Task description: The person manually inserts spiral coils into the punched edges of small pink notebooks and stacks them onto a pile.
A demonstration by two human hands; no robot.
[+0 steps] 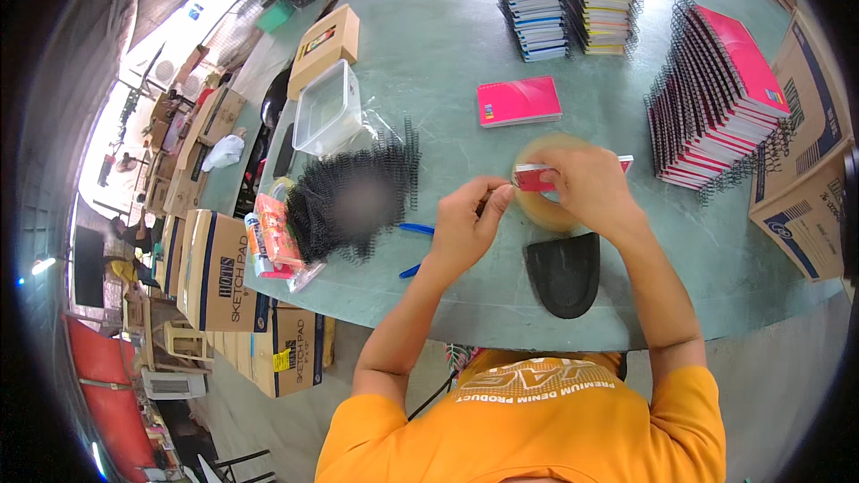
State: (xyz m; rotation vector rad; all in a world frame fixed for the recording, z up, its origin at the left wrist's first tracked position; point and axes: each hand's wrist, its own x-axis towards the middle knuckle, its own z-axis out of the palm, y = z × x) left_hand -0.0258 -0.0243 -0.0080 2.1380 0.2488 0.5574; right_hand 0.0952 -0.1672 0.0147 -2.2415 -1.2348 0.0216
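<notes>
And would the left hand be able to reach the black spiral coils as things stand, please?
Probably yes: the left hand is near the black spiral coils, with just a stretch of green tabletop seemingly between them.

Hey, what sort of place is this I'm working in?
Probably a notebook-making workshop: stacked spiral notebooks and a heap of black coils sit on the green table, with cardboard cartons beside it.
</notes>
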